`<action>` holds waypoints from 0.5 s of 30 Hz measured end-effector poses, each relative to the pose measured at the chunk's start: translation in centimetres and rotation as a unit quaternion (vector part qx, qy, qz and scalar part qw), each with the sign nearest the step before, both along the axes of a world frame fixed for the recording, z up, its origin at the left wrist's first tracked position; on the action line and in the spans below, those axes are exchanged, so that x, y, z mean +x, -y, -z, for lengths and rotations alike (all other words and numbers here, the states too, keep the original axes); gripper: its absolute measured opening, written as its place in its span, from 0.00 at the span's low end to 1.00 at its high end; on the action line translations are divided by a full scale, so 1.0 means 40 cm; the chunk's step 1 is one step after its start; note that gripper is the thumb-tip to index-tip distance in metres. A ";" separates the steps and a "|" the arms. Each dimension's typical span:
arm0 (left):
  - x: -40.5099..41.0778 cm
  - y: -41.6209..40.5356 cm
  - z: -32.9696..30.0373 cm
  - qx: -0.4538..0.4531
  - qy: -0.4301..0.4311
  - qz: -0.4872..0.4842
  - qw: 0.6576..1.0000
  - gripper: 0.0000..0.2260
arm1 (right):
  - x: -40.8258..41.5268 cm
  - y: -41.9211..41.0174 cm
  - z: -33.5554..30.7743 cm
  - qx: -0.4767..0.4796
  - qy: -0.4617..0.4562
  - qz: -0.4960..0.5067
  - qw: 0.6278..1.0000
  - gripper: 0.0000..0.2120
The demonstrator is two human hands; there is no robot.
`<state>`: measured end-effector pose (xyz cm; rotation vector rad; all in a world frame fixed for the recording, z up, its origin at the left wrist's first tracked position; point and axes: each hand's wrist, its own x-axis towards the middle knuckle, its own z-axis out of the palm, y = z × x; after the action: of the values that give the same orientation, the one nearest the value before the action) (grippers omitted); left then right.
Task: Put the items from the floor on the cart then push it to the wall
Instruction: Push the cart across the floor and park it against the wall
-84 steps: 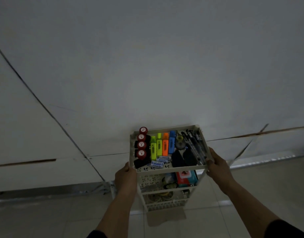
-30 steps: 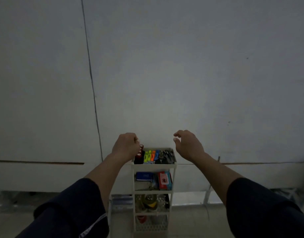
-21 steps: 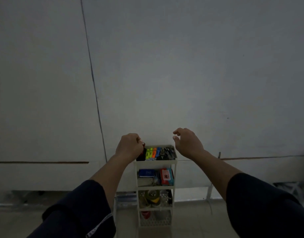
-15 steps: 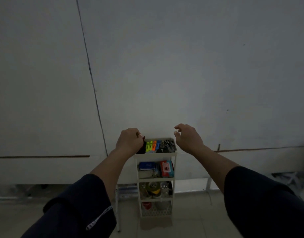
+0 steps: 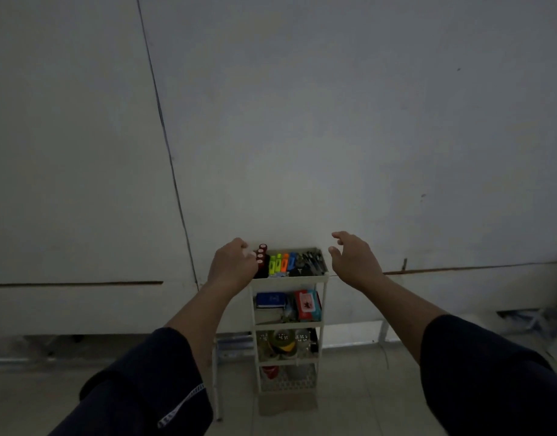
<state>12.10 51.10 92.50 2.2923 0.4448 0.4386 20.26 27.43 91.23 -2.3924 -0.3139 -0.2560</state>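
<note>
The white tiered cart (image 5: 289,280) stands against the pale wall (image 5: 334,121). Its top tray holds red-capped markers (image 5: 262,256), coloured highlighters (image 5: 280,264) and dark pens (image 5: 312,262). A blue box (image 5: 270,300) and a red pack (image 5: 307,305) sit on the second shelf, with tape rolls (image 5: 282,341) below them. My left hand (image 5: 231,267) hovers loosely curled in front of the tray's left corner and holds nothing. My right hand (image 5: 354,261) hovers off the tray's right side with its fingers apart.
A thin white metal leg (image 5: 216,379) stands just left of the cart, and another (image 5: 383,332) to its right. Dim clutter (image 5: 538,319) lies at the wall's foot on the far right. The tiled floor (image 5: 365,398) runs toward me.
Both hands have come off the cart's top tray. I have stepped back, so the cart looks smaller and upright at the wall. My right fingers have spread a little wider.
</note>
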 end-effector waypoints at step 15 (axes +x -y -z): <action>0.236 -0.028 0.441 -0.258 -0.110 -0.113 0.953 0.27 | 0.236 0.032 0.459 0.162 -0.215 0.068 0.961 0.26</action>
<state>21.54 52.23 74.85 1.7907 0.8347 0.1469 29.69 26.14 72.89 -2.0755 0.0896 0.1450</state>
